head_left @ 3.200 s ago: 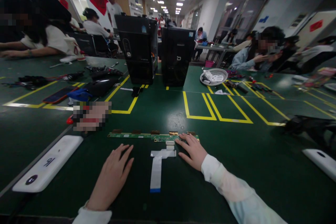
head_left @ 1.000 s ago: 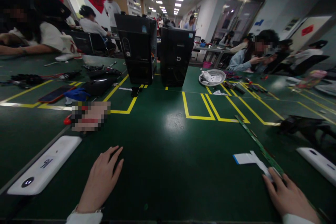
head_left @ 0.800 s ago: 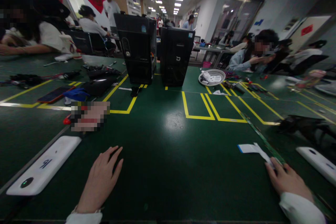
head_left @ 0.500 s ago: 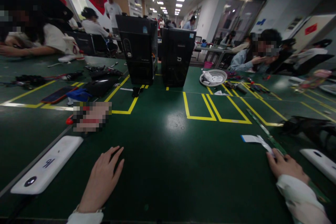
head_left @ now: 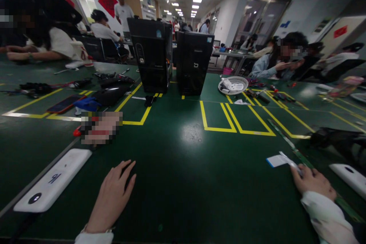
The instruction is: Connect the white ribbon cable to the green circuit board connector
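Note:
My left hand (head_left: 113, 194) rests palm down on the green table (head_left: 183, 190), fingers loosely stretched and a little apart, holding nothing. To its left lies a white slab-shaped device (head_left: 61, 171) with a dark round spot. At the right, my right hand (head_left: 313, 183) is closed on a flat white ribbon cable (head_left: 276, 161) with a blue end, which sticks out to the left from its fingers. Under and beside this hand runs a long narrow green strip, like a circuit board (head_left: 297, 153). The fingertips are partly hidden.
Two black computer towers (head_left: 194, 65) stand at the back. Yellow tape (head_left: 220, 129) marks boxes on the table. A white basket (head_left: 241, 89), tools, a blue-and-black bundle (head_left: 87, 103) and a second white device (head_left: 347, 177) lie around. Several people sit at other places.
The ribbon cable's blue end has swung slightly down and right, nearer the right hand, which has shifted a little. My left hand is still. The view has moved slightly.

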Demonstrator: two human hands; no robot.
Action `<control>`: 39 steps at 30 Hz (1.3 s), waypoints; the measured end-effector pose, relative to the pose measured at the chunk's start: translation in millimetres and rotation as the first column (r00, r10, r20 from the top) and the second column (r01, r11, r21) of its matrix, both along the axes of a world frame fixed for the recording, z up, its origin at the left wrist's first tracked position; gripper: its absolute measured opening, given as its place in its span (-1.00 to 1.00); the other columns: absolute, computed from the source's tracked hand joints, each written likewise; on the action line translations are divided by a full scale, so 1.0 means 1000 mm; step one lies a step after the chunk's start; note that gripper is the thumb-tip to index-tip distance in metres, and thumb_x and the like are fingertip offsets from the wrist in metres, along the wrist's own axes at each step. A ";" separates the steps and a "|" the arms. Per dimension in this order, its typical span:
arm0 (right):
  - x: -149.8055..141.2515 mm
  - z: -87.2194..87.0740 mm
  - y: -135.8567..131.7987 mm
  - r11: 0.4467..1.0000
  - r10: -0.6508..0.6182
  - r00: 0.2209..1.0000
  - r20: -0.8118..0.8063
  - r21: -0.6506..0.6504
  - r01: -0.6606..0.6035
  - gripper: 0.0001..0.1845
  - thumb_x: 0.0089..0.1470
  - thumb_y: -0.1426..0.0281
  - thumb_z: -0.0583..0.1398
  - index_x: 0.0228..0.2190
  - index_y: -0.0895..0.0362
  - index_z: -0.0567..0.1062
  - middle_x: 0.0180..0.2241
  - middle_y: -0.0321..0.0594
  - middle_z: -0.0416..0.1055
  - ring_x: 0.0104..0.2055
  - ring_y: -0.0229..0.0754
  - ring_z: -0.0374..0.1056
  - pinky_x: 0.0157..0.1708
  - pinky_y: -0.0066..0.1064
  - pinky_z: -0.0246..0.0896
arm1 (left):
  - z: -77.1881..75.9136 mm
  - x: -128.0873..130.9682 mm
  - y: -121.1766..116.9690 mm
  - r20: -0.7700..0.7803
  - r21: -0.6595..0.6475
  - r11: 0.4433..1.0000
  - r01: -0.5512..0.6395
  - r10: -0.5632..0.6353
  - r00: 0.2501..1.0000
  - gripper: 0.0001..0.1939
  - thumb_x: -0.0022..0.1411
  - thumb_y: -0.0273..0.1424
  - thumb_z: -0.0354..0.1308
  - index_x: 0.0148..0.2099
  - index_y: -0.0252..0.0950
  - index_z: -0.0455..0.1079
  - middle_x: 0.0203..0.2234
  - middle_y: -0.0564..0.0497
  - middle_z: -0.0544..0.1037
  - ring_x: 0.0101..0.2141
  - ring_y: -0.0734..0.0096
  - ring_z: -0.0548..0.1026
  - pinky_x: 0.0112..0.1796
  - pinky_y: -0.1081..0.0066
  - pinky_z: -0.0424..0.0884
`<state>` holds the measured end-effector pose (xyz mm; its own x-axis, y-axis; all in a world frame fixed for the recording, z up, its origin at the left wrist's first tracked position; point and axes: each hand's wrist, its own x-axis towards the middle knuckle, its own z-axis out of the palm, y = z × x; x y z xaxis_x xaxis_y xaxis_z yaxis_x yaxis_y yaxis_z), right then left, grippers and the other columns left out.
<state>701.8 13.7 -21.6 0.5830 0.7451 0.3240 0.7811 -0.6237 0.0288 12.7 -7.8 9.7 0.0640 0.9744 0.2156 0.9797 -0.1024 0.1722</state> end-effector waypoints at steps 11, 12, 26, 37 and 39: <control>-0.066 0.006 0.046 0.801 0.590 0.806 0.041 0.091 -0.591 -0.38 0.16 0.09 -0.09 -0.04 0.20 0.50 -0.04 0.05 0.41 0.01 0.09 0.32 0.00 -0.06 0.26 | -0.002 0.000 0.006 0.008 0.023 0.999 0.028 -0.028 1.000 -0.43 0.32 -0.13 -0.18 0.21 -0.34 0.28 0.14 -0.25 0.35 0.13 -0.02 0.32 0.11 -0.08 0.23; -0.081 0.008 0.053 0.764 0.636 0.771 0.037 0.107 -0.636 -0.40 0.18 0.10 -0.09 -0.04 0.20 0.51 -0.05 0.06 0.40 -0.01 0.07 0.33 -0.01 -0.09 0.27 | -0.001 0.000 0.007 0.006 0.022 0.999 0.029 -0.029 1.000 -0.43 0.32 -0.13 -0.17 0.21 -0.34 0.28 0.14 -0.25 0.34 0.13 -0.03 0.31 0.10 -0.09 0.24; -0.318 0.049 0.076 0.149 0.977 0.117 -0.177 0.175 -0.973 -0.62 0.23 0.34 0.04 0.03 0.16 0.40 -0.02 0.02 0.32 0.04 0.00 0.24 0.00 -0.04 0.27 | 0.005 0.005 0.007 0.046 0.042 0.999 0.021 -0.023 0.999 -0.47 0.33 -0.17 -0.17 0.21 -0.31 0.28 0.14 -0.21 0.35 0.14 0.03 0.31 0.13 -0.04 0.21; -0.394 0.055 0.031 -0.102 0.942 -0.133 -0.308 0.116 -0.988 -0.51 0.16 0.35 0.12 0.11 0.17 0.29 0.09 0.03 0.27 0.11 0.01 0.18 0.06 -0.06 0.21 | 0.004 0.006 0.008 0.023 0.021 1.000 0.004 -0.005 1.000 -0.45 0.32 -0.16 -0.17 0.21 -0.33 0.28 0.15 -0.23 0.35 0.15 0.00 0.30 0.12 -0.07 0.21; -0.395 0.053 0.028 -0.104 0.942 -0.137 -0.306 0.121 -0.987 -0.51 0.16 0.35 0.12 0.12 0.16 0.28 0.09 0.02 0.27 0.11 0.01 0.18 0.04 -0.06 0.22 | 0.003 0.006 0.008 0.017 0.024 1.000 0.008 -0.009 1.000 -0.45 0.32 -0.15 -0.17 0.21 -0.32 0.28 0.14 -0.23 0.35 0.14 0.00 0.31 0.12 -0.07 0.22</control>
